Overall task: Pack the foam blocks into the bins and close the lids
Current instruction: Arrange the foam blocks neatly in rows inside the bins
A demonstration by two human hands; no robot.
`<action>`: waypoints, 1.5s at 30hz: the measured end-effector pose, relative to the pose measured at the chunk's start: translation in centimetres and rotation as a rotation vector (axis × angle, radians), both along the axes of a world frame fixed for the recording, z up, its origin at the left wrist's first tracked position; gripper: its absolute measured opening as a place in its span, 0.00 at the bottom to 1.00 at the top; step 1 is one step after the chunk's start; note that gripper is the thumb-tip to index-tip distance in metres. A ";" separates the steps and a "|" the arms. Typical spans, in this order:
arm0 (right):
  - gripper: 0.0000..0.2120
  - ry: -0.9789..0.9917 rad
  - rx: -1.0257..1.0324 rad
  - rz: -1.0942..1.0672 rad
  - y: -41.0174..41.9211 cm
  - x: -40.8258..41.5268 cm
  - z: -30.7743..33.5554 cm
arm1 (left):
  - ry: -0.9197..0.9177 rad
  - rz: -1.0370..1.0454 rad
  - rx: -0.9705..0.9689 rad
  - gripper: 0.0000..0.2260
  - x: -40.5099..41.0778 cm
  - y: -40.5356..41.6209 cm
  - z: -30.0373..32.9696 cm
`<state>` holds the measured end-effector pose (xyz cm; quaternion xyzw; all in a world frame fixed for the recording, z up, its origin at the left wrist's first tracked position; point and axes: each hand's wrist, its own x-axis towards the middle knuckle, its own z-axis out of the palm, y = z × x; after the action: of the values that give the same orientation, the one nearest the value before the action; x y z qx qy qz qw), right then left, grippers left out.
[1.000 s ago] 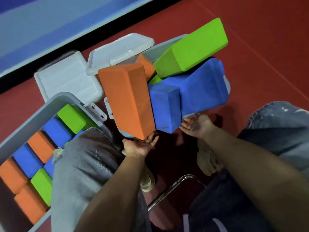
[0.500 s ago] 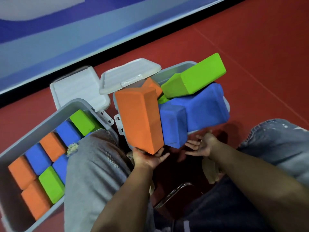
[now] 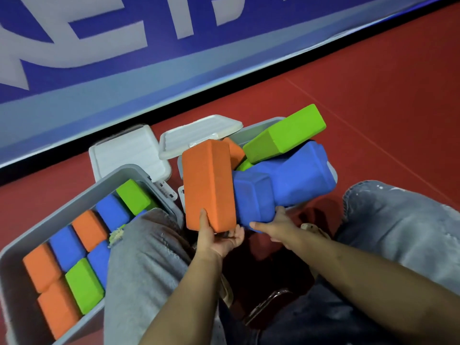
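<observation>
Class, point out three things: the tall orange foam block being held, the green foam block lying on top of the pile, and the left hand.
tall orange foam block (image 3: 207,185), head view, front face.
green foam block (image 3: 288,135), head view, upper face.
left hand (image 3: 216,239), head view, palm.

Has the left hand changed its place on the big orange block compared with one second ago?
Yes. The left hand, earlier under the orange block, now grips its lower end, thumb on the front face.
</observation>
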<state>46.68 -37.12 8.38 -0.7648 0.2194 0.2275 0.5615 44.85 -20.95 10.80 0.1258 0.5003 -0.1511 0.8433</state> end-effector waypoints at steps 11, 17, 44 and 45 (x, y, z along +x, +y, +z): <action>0.38 -0.364 -0.515 0.181 2.1 1.1 3.6 | -0.128 -0.093 0.597 0.12 2.0 8.7 6.1; 0.39 -0.504 -0.697 0.243 1.4 2.2 6.9 | -0.034 -0.128 1.293 0.42 1.6 13.0 6.6; 0.51 -0.275 -0.674 0.496 5.6 5.3 7.8 | -0.084 -1.217 1.762 0.47 6.7 6.6 9.5; 0.50 -0.289 -0.686 0.521 5.7 5.4 8.1 | -0.100 -1.197 1.780 0.46 6.7 6.6 9.4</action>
<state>52.12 -31.40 16.50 -0.9602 0.0018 0.1661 0.2247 51.59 -14.36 20.24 0.9257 0.2524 -0.1154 0.2569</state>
